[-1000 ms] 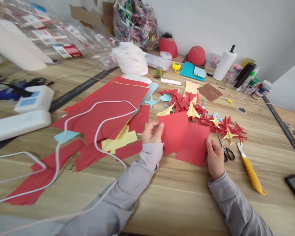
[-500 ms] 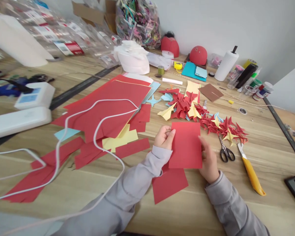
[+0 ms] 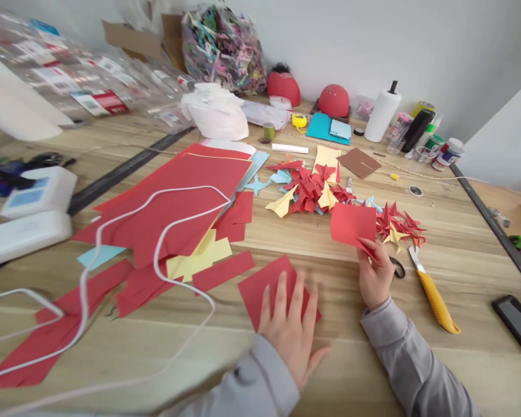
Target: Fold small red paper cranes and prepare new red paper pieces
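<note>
My left hand (image 3: 289, 330) lies spread, its fingers over a flat red paper sheet (image 3: 260, 289) on the wooden table (image 3: 178, 347). Raised a little to the right, my right hand (image 3: 375, 275) pinches the lower edge of another red paper (image 3: 352, 223). Behind that paper are folded red, yellow and blue paper shapes (image 3: 306, 188). Black scissors (image 3: 398, 267) are partly hidden by my right hand, and a yellow-handled cutter (image 3: 436, 298) lies to their right.
Large red sheets (image 3: 186, 202) with a white cord (image 3: 84, 289) across them cover the left side, beside red strips (image 3: 223, 271) and yellow scraps (image 3: 200, 258). A phone (image 3: 518, 324) is at the far right. A white roll (image 3: 382, 116) and bottles stand at the back.
My left hand has let go of the held red paper and moved down, opening over the lower sheet. My right hand now holds the paper alone, farther right. The view has shifted slightly.
</note>
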Demonstrator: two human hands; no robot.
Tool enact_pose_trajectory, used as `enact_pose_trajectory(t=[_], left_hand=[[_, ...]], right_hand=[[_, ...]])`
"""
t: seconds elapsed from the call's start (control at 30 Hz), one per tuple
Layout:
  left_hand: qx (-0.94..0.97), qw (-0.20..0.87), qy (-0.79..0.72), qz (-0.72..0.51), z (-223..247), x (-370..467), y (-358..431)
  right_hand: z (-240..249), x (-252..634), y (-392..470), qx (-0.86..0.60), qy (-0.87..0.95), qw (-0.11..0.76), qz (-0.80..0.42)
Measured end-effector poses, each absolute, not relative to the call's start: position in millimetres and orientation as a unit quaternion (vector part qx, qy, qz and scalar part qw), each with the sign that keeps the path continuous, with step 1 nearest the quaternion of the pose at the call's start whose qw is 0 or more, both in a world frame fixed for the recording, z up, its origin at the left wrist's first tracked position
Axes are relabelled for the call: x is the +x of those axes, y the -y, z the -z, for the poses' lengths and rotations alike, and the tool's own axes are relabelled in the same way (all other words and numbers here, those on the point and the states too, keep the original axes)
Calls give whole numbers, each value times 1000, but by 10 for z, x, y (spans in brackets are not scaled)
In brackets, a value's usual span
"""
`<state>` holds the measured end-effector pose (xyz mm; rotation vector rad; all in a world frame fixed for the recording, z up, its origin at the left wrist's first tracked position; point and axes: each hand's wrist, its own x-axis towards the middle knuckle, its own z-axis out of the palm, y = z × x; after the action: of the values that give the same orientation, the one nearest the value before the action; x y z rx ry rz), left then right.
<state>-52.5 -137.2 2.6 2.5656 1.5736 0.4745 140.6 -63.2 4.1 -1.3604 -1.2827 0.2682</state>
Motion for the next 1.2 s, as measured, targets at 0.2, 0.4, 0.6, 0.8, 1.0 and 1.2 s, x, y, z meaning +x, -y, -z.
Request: enact_pose_trajectory(t=[0.2,0.4,0.6,0.8,1.0,1.2], left_hand=[[909,50,-402,-99,145,-960,1082],[891,28,-421,-166,135,-1625,486],[878,4,-373,-300,50,-1471,738],[857,-80,-373,-347,-276,-581,714],[843,-202,-287,-409,-148,-417,252],[836,-240,-304,-390,-15,-494,215]], right_hand=[[-74,1311,697,-556,598,557,-150],[-74,1318,741,-518,642,542,-162],[-57,1317,752,-511,647,533,-192],[-107,1397,743,-467,603,548,-345],[-97,1511,680,-509,638,516,-260],[-129,1467,735,-492,759,426,-14]])
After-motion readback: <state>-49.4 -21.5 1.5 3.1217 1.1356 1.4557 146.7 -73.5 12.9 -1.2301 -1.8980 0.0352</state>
